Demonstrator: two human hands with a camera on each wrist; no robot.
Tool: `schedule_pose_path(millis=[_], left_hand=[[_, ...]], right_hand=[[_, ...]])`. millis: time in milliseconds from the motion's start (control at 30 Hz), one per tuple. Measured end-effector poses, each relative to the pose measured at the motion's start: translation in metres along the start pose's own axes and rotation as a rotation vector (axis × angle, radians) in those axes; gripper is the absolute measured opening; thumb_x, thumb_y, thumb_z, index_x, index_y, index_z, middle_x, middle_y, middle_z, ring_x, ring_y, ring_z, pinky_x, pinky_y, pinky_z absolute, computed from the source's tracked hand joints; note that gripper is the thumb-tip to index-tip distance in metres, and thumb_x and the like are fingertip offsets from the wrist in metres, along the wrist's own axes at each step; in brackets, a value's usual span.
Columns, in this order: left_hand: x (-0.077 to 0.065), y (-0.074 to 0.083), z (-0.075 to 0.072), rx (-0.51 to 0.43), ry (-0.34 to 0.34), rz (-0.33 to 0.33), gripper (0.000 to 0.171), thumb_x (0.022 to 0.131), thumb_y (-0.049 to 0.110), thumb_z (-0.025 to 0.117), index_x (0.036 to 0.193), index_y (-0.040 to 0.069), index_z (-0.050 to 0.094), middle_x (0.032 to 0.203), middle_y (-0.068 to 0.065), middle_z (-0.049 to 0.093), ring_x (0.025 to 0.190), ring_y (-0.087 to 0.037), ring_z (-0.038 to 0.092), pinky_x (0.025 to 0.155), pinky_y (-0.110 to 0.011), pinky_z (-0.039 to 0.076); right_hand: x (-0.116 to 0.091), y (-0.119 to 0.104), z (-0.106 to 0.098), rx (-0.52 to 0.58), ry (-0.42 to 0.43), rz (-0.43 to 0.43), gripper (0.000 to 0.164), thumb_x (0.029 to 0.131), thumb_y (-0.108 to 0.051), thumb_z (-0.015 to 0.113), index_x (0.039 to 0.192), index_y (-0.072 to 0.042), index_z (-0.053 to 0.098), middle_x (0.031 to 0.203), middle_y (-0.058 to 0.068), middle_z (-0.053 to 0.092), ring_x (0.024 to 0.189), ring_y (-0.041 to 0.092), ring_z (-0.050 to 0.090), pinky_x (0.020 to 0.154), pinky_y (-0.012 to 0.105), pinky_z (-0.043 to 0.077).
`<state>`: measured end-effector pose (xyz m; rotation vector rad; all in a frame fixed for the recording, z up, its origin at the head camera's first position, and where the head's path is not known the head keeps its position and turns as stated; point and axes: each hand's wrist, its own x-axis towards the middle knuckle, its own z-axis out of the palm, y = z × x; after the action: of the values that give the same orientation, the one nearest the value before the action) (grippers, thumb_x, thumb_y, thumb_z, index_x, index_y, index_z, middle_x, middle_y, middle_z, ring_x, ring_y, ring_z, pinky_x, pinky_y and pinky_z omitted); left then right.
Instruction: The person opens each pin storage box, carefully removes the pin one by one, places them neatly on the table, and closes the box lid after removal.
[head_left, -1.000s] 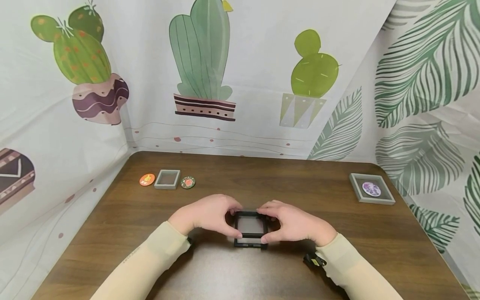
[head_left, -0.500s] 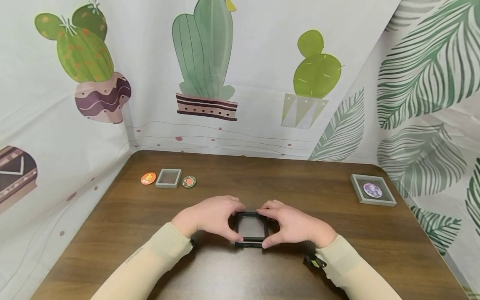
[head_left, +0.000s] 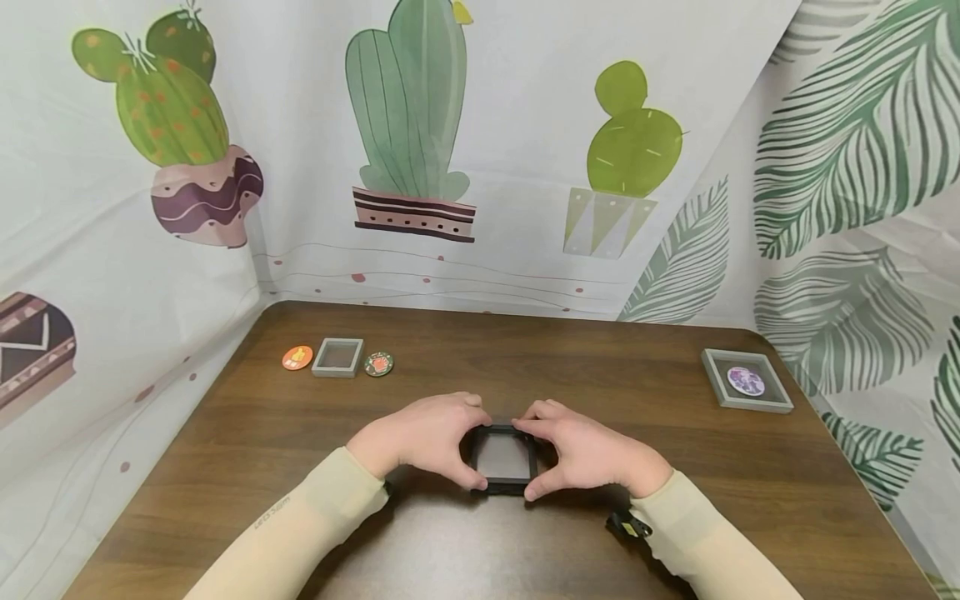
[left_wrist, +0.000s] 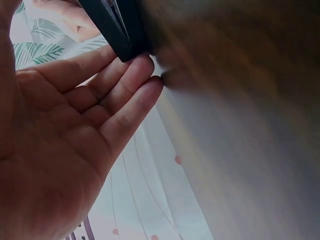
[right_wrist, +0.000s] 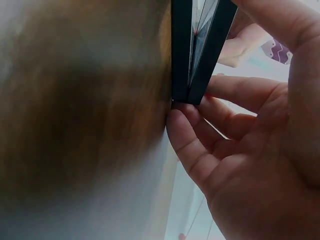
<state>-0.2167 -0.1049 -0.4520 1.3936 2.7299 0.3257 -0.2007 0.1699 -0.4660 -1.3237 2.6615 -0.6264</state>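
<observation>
A square black display frame (head_left: pixel 507 482) with a clear film window lies on the brown table (head_left: pixel 600 550), in front of the person. My left hand (head_left: pixel 429 437) grips its left side, thumb at the near corner and fingers at the far corner. On the other side, my right hand (head_left: pixel 592 447) holds it the same way. In the right wrist view the two halves of the black frame (right_wrist: pixel 200 50) meet at the far end, and a narrow wedge parts them toward the near end. The left wrist view shows fingertips against a corner of the frame (left_wrist: pixel 125 35).
At the back left lies a small grey frame (head_left: pixel 337 372) between an orange round badge (head_left: pixel 297 357) and a dark green round badge (head_left: pixel 378 364). A larger grey frame (head_left: pixel 753 406) with a purple round badge (head_left: pixel 746 381) lies at the right. A printed cloth (head_left: pixel 525 167) hangs behind.
The black frame's upper half has come down toward its lower half, and the gap at the near edge has narrowed. Both hands keep their hold, with the left shifted slightly right.
</observation>
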Motion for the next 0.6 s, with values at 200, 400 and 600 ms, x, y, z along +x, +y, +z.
schedule_pose_path(millis=[200, 400, 600], left_hand=[[0.0002, 0.0022, 0.0022, 0.038, 0.004, 0.001, 0.075, 0.063, 0.071, 0.071, 0.112, 0.014, 0.067, 0.092, 0.009, 0.049, 0.083, -0.006, 0.045, 0.07, -0.021, 0.043], [0.0016, 0.0047, 0.0033, 0.09, 0.002, 0.0, 0.074, 0.061, 0.071, 0.071, 0.108, 0.015, 0.066, 0.09, 0.011, 0.046, 0.082, -0.007, 0.044, 0.069, -0.023, 0.043], [0.0016, 0.0079, 0.0028, 0.114, 0.007, -0.001, 0.073, 0.06, 0.072, 0.071, 0.105, 0.015, 0.065, 0.091, 0.011, 0.046, 0.083, -0.007, 0.045, 0.069, -0.023, 0.043]], right_hand=[[0.0009, -0.0017, 0.0014, -0.019, 0.006, -0.001, 0.098, 0.068, -0.066, 0.079, 0.141, -0.006, 0.052, 0.12, -0.006, 0.049, 0.105, 0.006, 0.041, 0.085, 0.023, 0.043], [0.0011, -0.0028, 0.0022, -0.031, 0.005, 0.003, 0.101, 0.066, -0.067, 0.079, 0.142, -0.006, 0.051, 0.119, -0.007, 0.048, 0.105, 0.006, 0.04, 0.086, 0.023, 0.042], [0.0014, -0.0025, 0.0042, -0.04, 0.005, 0.003, 0.103, 0.065, -0.068, 0.079, 0.142, -0.006, 0.051, 0.118, -0.006, 0.048, 0.106, 0.006, 0.039, 0.086, 0.022, 0.042]])
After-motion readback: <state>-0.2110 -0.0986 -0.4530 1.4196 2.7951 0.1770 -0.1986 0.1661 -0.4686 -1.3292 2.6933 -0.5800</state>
